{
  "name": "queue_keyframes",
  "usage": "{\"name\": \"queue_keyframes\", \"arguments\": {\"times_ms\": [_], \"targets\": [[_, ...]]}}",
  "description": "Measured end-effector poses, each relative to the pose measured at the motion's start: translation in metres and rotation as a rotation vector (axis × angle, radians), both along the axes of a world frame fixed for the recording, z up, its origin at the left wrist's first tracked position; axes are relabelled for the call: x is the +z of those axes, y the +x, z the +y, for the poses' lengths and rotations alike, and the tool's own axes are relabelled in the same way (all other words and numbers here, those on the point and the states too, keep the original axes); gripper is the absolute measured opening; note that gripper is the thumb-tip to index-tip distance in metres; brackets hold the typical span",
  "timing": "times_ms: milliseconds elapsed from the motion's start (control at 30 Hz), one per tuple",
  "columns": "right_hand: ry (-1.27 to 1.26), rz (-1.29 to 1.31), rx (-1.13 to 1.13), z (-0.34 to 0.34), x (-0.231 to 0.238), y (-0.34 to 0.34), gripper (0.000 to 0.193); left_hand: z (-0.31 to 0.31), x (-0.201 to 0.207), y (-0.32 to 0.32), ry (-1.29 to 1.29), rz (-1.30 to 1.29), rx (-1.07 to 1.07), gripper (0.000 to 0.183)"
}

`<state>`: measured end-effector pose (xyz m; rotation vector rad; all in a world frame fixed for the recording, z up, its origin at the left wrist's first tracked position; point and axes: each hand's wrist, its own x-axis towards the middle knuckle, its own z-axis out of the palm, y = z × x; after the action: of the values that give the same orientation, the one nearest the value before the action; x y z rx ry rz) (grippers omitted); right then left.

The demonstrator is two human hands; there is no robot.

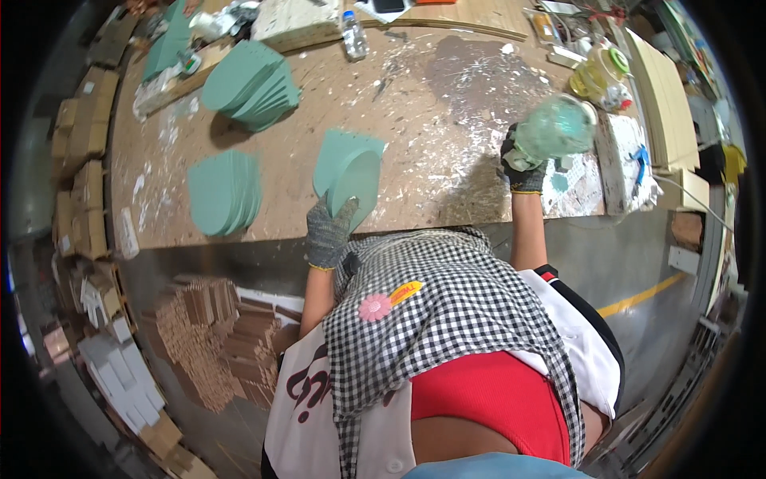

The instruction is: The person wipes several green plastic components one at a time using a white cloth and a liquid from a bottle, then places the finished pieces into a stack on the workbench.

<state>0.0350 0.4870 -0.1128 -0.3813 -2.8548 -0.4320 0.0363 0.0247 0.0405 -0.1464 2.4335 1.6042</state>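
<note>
My left hand (329,230), in a grey knit glove, grips the lower edge of a flat green panel (363,177) with one rounded end. This panel overlaps another green panel (331,152) at the table's near edge. Farther right, my right hand (519,172), also gloved, is closed at the left end of a tilted clear plastic container (556,128) smeared with green. Part of that hand's grip is hidden by the container. To the left sit a fanned stack of green panels (225,193) and, behind it, a taller fanned stack (251,84).
A small clear bottle (354,36) stands at the back of the stained table (431,152). Back right is a yellowish jug (598,76); a blue tool (641,162) lies on a white-smeared block (624,152). Stacked brown strips (211,335) stand on the floor at left.
</note>
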Motion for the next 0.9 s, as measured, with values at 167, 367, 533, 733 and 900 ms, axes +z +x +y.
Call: {"name": "queue_keyframes", "arguments": {"times_ms": [167, 367, 533, 733, 900], "targets": [[-1.873, 0.863, -0.207, -0.044, 0.138, -0.019, 0.023, 0.014, -0.005, -0.037, -0.060, 0.183, -0.240, 0.035], [-0.470, 0.245, 0.209, -0.116, 0.213, -0.093, 0.036, 0.055, -0.005, -0.069, -0.047, 0.368, -0.655, 0.048], [-0.486, -0.039, -0.061, -0.077, 0.215, -0.111, 0.038, 0.060, -0.012, -0.077, -0.186, 0.213, -0.780, 0.048], [-1.028, 0.376, -0.115, -0.176, 0.235, -0.061, 0.046, 0.061, 0.000, -0.074, -0.221, 0.195, -0.773, 0.045], [-0.707, 0.404, 0.268, -0.237, 0.149, -0.036, 0.042, 0.062, -0.033, -0.064, -0.398, 0.327, -0.858, 0.036]]}}
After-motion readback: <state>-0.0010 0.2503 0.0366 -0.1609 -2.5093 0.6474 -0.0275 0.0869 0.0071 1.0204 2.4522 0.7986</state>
